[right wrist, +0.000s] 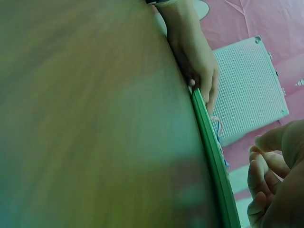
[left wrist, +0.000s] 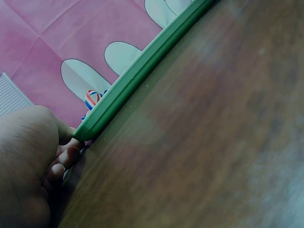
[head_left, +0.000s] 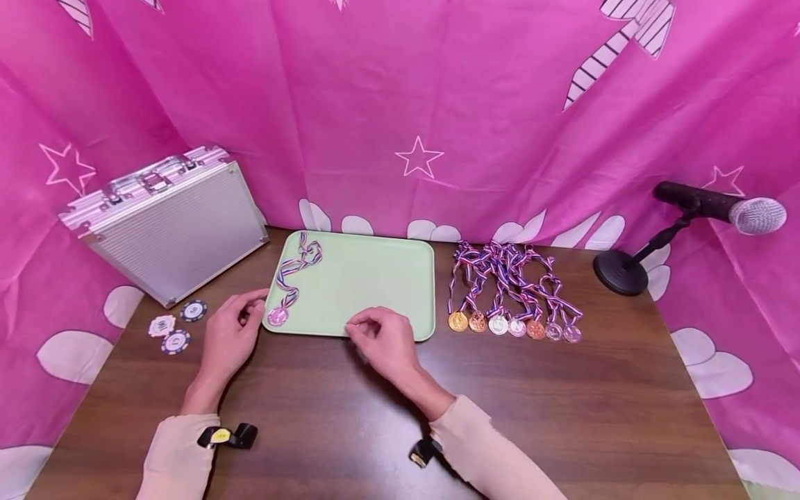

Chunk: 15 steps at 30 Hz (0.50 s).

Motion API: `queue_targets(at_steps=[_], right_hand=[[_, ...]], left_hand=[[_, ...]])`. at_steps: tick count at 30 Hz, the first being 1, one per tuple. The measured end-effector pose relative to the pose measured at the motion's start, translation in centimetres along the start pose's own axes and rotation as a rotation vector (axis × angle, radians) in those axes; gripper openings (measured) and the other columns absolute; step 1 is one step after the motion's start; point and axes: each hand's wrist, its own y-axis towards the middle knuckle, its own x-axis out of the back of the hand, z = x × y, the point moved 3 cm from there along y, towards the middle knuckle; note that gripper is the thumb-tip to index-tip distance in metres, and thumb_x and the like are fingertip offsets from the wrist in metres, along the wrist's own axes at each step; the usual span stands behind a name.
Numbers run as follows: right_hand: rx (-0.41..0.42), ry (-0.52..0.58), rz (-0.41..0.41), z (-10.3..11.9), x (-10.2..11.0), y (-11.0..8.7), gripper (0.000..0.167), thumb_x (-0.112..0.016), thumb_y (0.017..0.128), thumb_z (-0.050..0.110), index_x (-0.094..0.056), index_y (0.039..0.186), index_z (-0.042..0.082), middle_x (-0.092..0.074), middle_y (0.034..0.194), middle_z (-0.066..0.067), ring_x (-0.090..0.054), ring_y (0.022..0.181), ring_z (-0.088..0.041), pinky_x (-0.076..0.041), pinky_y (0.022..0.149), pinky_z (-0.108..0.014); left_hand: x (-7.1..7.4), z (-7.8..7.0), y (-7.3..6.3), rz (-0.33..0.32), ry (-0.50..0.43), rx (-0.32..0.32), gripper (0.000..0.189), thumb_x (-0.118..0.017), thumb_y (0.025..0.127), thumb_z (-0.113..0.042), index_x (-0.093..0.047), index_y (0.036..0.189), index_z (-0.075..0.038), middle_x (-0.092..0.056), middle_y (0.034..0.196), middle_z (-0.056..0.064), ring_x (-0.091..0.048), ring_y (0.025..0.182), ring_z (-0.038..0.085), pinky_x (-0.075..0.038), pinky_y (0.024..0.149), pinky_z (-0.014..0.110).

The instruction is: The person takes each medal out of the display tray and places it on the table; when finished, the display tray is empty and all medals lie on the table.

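Note:
A light green tray (head_left: 356, 278) lies on the table. One medal (head_left: 278, 316) is at its front left corner, its striped ribbon (head_left: 287, 278) trailing toward the back. My left hand (head_left: 231, 333) is at that corner. In the left wrist view, the thumb and fingers of my left hand (left wrist: 28, 156) grip the tray's rim (left wrist: 118, 97). Over the front rim, right of the middle, hovers my right hand (head_left: 384, 344). In the right wrist view my right hand (right wrist: 280, 175) has loosely bent fingers and holds nothing.
Several medals (head_left: 498, 324) with bunched ribbons lie right of the tray. A microphone (head_left: 719, 205) on a stand is at far right. Poker chips (head_left: 176, 341) and a silver case (head_left: 175, 229) are at left. A pink curtain (head_left: 362, 125) hangs behind the table (head_left: 512, 403).

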Motion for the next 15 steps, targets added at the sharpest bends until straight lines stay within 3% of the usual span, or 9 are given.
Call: queue_targets(at_steps=[7,15], right_hand=[[0.032,-0.101,0.064,1.5,-3.5,1.6,0.005,-0.086,0.095,0.018,-0.087,0.094,0.014,-0.075,0.08,0.006,-0.056,0.068,0.006,-0.046,0.067,-0.014],[0.023,-0.186,0.072,2.1,-6.4,3.5,0.004,-0.088,0.095,0.022,-0.089,0.095,0.018,-0.078,0.08,0.01,-0.06,0.07,0.006,-0.045,0.068,-0.014]], left_hand=[[-0.1,-0.1,0.1,-0.008,-0.01,-0.01,0.031,-0.061,0.113,-0.015,-0.076,0.137,-0.003,-0.067,0.106,0.014,-0.053,0.09,0.019,-0.039,0.077,0.025],[0.0,0.0,0.0,-0.005,-0.007,-0.008,0.031,-0.061,0.113,-0.015,-0.075,0.137,-0.003,-0.067,0.106,0.015,-0.053,0.091,0.02,-0.038,0.077,0.025]])
